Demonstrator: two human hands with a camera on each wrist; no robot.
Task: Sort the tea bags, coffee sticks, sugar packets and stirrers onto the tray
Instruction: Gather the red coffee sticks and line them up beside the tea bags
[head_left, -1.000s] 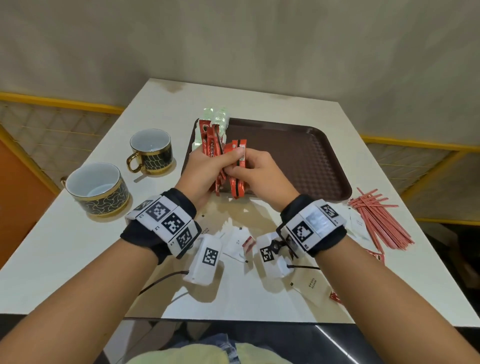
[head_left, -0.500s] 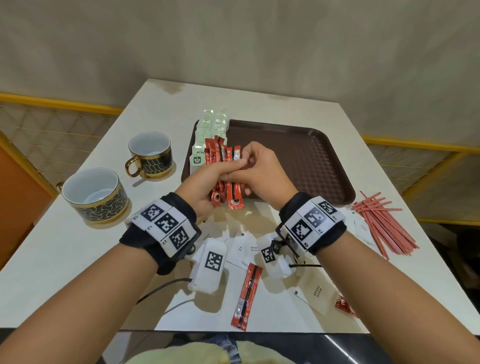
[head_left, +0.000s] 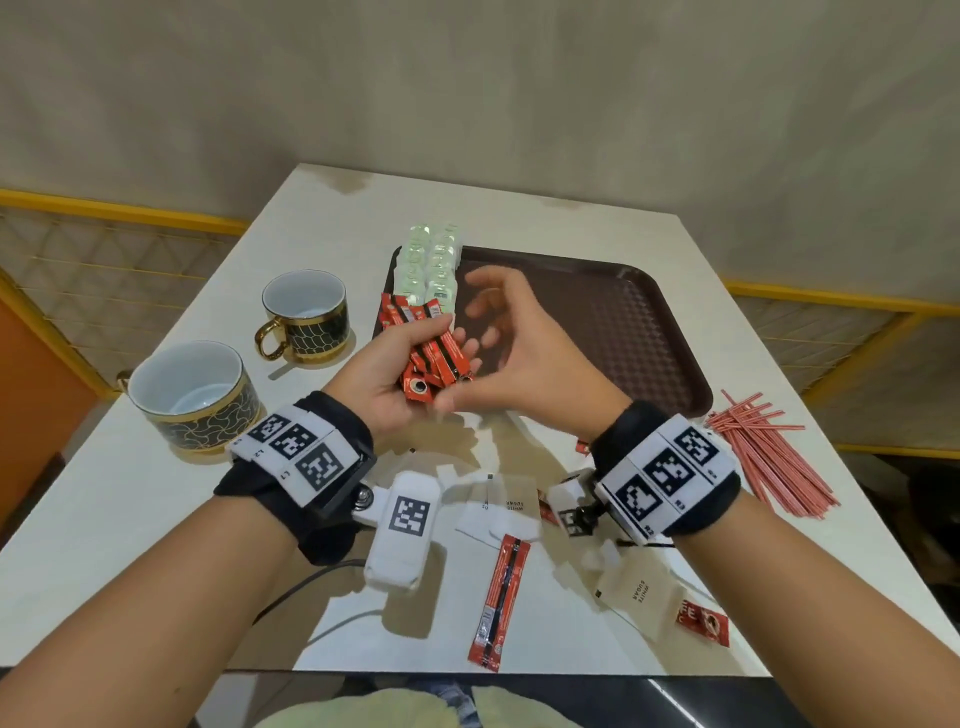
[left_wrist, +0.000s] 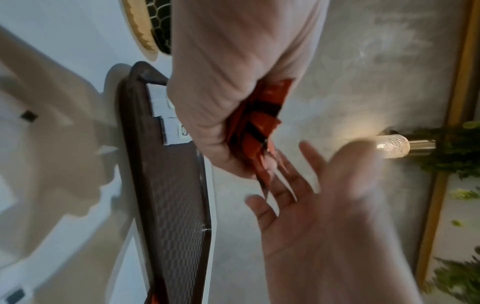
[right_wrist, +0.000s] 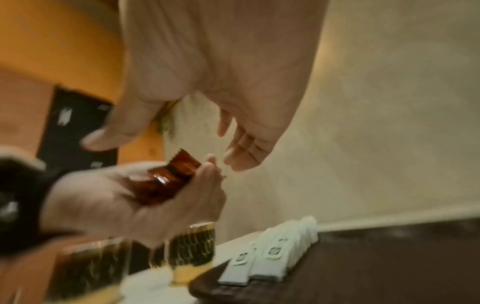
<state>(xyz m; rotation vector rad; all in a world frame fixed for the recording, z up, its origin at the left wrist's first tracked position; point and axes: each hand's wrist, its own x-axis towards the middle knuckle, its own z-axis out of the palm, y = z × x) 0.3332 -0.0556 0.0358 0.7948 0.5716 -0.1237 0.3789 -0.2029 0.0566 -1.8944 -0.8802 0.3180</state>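
Note:
My left hand (head_left: 395, 364) grips a bundle of red coffee sticks (head_left: 434, 353) above the near left corner of the brown tray (head_left: 623, 322); the bundle (left_wrist: 259, 123) (right_wrist: 168, 181) also shows in both wrist views. My right hand (head_left: 514, 343) hovers just right of the bundle, fingers spread and holding nothing. Pale green tea bags (head_left: 431, 265) lie in rows along the tray's left edge. One coffee stick (head_left: 500, 603) lies on the table near me among white sugar packets (head_left: 511, 506). Red stirrers (head_left: 769, 457) are piled to the right of the tray.
Two black-and-gold cups (head_left: 306, 314) (head_left: 192, 395) stand on the table to the left of the tray. Another sugar packet (head_left: 641, 592) and a red sachet (head_left: 701, 623) lie near the front right edge. Most of the tray's floor is bare.
My right hand has let go of the coffee sticks and spread open beside them. The left hand has tilted the bundle and keeps its hold.

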